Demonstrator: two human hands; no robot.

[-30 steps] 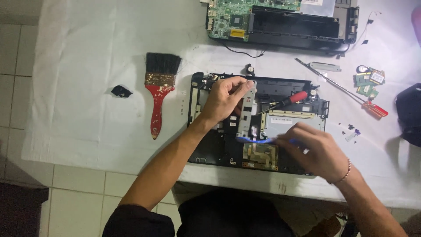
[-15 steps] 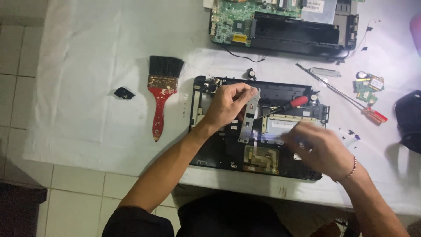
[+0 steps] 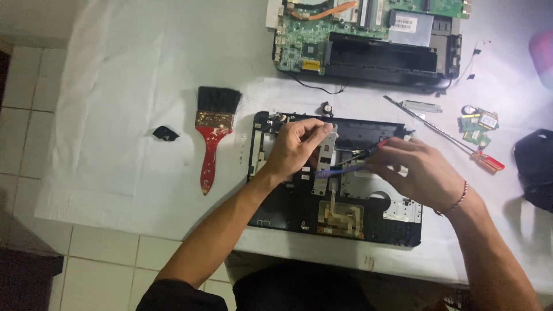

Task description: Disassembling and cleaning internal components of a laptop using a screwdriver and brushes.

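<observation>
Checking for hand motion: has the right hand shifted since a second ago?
Yes. The right hand moved up the black laptop shell, from its near edge toward the middle.

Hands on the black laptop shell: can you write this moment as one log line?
left hand: holds metal bracket | right hand: holds screwdriver | base: laptop shell | beside: paintbrush

Dim, slightly soft picture; glare whitens the cloth [image 3: 518, 63] at upper right, shadows darken the lower-left floor [image 3: 34, 270].

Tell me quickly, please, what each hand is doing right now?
Left hand: closed on the slim silver metal bracket.
Right hand: closed on the thin black-tipped screwdriver.
</observation>
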